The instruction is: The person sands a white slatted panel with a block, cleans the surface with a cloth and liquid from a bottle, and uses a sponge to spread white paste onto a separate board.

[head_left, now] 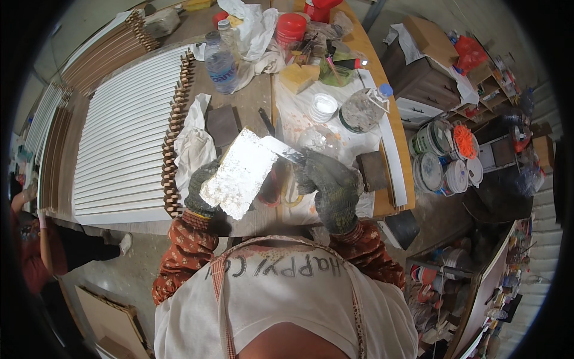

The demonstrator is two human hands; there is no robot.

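My left hand [200,190], in a dark work glove, grips the lower left edge of a rectangular board [240,175] whose face is coated in uneven white, putty-like stuff. My right hand [332,190], gloved as well, is closed round a putty knife [281,149]. The knife's pale blade points left and meets the board's upper right edge; most of its handle is hidden in the glove. Just beyond the board lie a dark square pad [223,124] and a crumpled white cloth [195,145]. Behind the knife is a clear plastic container [320,142].
White slats [128,131] with wooden ends cover the table's left. Farther back stand a water bottle [220,66], a red tub [291,29], a yellow sponge [297,78], a white tub [323,107] and a big jug [362,110]. Buckets [428,172] stand right; another person [45,242] is left.
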